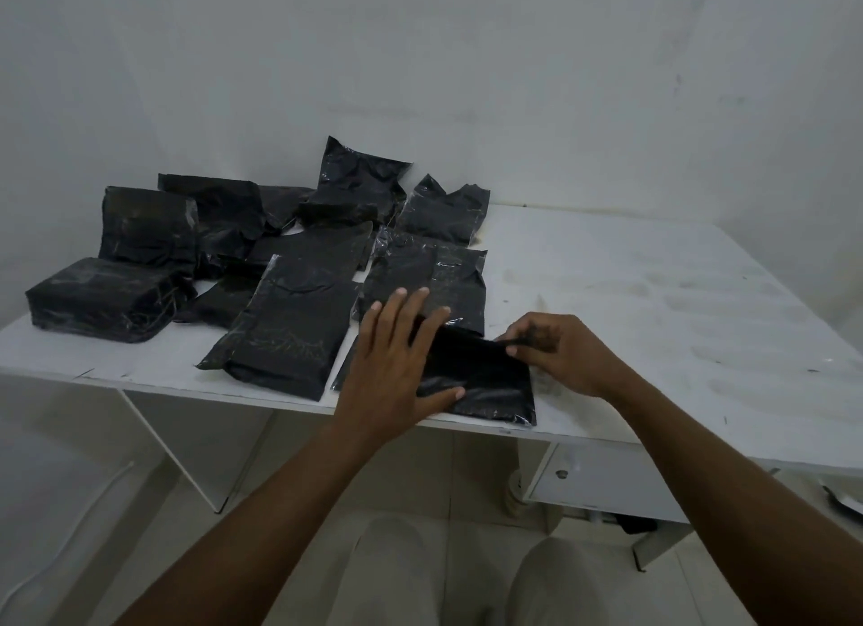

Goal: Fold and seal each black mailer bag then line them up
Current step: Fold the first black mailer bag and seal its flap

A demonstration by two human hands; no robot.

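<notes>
While my left hand (397, 359) is lying flat with fingers spread, pressing down on the black mailer bag (481, 378) at the near edge of the white table (654, 298), my right hand (555, 350) is pinching the bag's far right corner, thumb and fingertips closed on what looks like the flap or its sealing strip (too dark for me to say which). The left is gripping nothing, only pinning; the right is nearly closed around that thin edge.

I am judging that the main risk is the bag sliding: it is sitting right at the table's lip, and if my palm eases off while the right hand is pulling, the slick plastic could skate toward me and drop to the floor. A crooked fold is the other worry, since I am tugging from one corner only, and the adhesive could grab creased.

Both forearms are reaching forward from below, the left angling in from the left, the right wrist bending inward over the corner.

Beyond the hands, two flat unsealed bags (289, 317) are lying just to the left and behind, and folded bundles (102, 298) are crowding the table's far left, loosely grouped rather than lined up.
</notes>
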